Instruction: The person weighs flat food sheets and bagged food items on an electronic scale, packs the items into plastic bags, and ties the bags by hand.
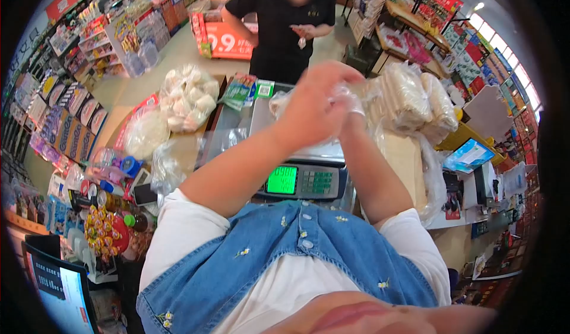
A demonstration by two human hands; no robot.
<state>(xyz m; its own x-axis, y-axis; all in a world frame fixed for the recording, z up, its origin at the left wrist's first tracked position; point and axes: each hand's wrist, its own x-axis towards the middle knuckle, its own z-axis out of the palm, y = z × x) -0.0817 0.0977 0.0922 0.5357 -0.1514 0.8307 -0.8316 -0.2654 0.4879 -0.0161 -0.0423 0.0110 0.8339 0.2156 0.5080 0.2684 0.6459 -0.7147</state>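
I see the left hand point(314, 107) at one o'clock, crossing in front of the right hand point(347, 102), above the scale point(323, 183). The left fingers look bent and the right ones are mostly hidden; I cannot tell how open they are or whether they grip anything. A clear plastic bag point(278, 104) is just beside them, at twelve o'clock. At ten o'clock, bagged white pieces point(189, 99) rest on the surface point(181, 156).

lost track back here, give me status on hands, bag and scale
Hands together above scale, grip unclear. Bag on scale, partly hidden behind them. Display lit green.
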